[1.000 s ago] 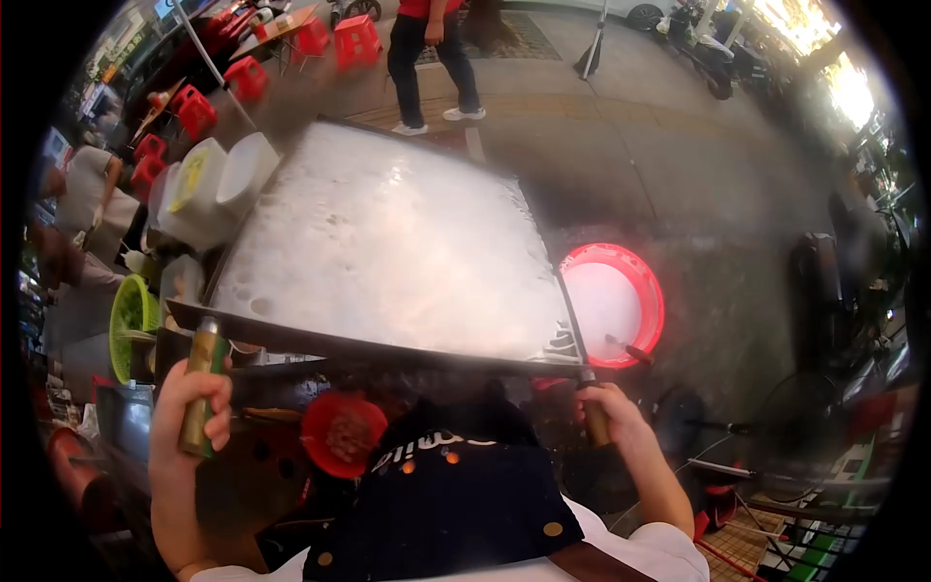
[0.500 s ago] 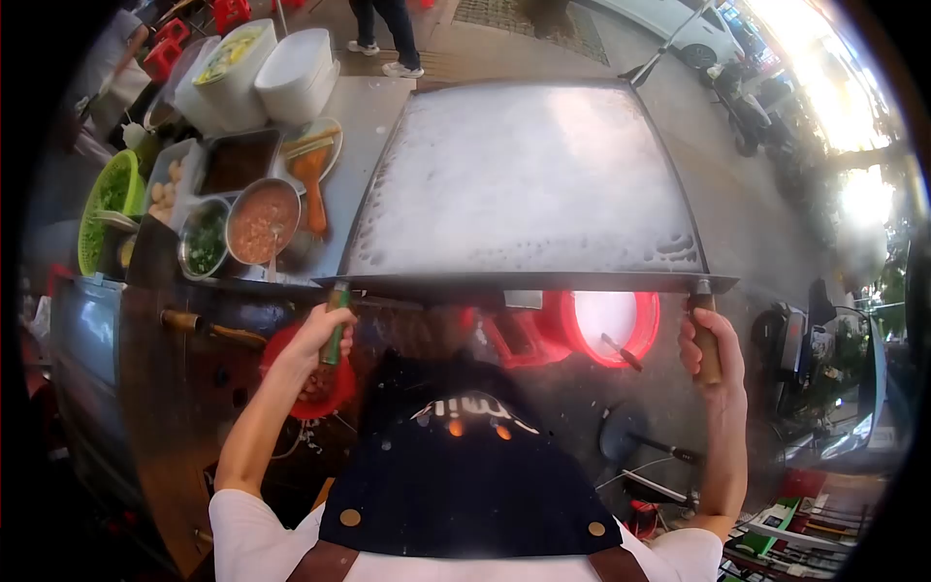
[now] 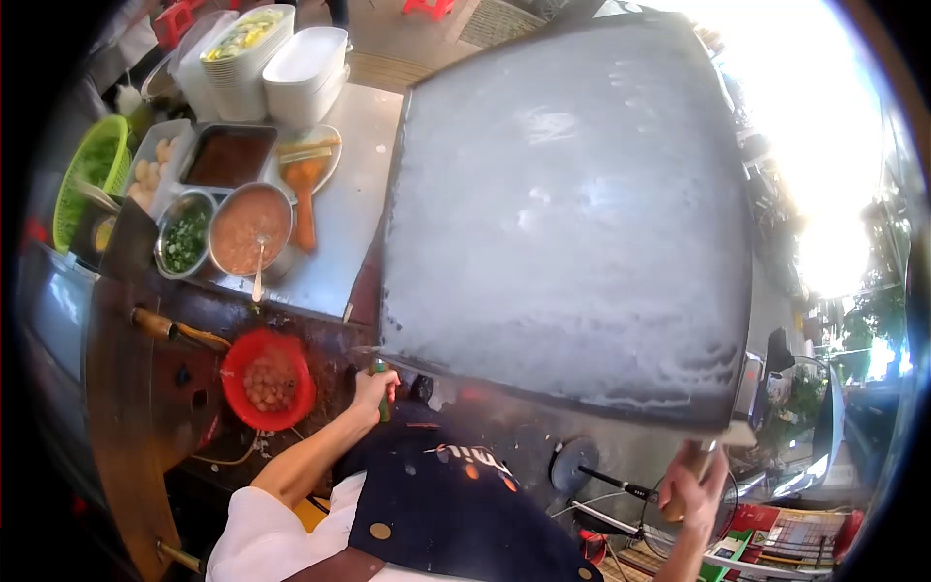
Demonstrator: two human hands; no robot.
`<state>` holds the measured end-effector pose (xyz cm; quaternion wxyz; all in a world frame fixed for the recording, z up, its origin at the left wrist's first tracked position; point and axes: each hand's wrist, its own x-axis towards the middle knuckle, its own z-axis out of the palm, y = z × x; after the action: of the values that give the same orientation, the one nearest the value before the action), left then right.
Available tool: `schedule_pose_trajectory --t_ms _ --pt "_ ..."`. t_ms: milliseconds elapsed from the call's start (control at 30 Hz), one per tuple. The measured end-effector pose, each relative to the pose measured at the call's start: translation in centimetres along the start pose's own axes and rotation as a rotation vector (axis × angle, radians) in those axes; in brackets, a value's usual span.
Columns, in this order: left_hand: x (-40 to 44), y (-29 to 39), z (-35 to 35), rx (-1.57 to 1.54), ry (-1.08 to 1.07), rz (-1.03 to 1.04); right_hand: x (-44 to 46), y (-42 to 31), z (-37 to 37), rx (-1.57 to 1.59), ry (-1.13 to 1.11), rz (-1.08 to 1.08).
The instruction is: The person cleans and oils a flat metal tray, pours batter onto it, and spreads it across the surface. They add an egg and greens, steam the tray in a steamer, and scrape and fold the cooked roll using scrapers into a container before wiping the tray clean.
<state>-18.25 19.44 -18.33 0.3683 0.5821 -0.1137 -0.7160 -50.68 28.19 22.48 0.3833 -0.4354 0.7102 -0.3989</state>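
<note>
In the head view, the left hand (image 3: 372, 392) and right hand (image 3: 694, 483) grip the two handles of a wide, tilted metal tray (image 3: 572, 209) coated in a thin pale layer, held just beside the bench (image 3: 364, 145) with its bowls and containers.

Both hands (image 3: 373, 393) closed, left arm bent.

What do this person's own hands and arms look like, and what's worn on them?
The left hand and right hand wear no gloves. The left forearm and right forearm are bare too. A loose, short white sleeve covers the left upper arm; the right sleeve is out of view.
</note>
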Motion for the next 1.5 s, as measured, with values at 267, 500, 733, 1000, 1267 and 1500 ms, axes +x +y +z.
schedule_pose_trajectory --t_ms 267,500,733,1000,1267,1500 --pt "-0.1 14.7 -2.0 0.46 0.352 0.832 14.4 26.9 7.2 0.436 0.516 0.096" --pt "-15.0 15.1 -3.4 0.711 0.291 0.59 10.1 41.0 11.7 0.171 0.424 0.503" --pt "-2.7 6.8 -9.0 0.701 0.448 0.357 15.4 38.9 11.0 -0.311 0.244 0.393" --pt "-0.3 5.0 -10.0 0.932 0.606 0.41 17.5 35.4 6.7 -1.131 -0.513 0.102" --pt "-1.3 6.9 -9.6 0.812 0.594 0.164 22.5 16.4 24.6 -1.062 -0.971 -0.78" --pt "0.3 5.2 -12.1 0.814 0.439 0.322 22.3 -0.5 49.0 -0.396 -1.237 -0.83"
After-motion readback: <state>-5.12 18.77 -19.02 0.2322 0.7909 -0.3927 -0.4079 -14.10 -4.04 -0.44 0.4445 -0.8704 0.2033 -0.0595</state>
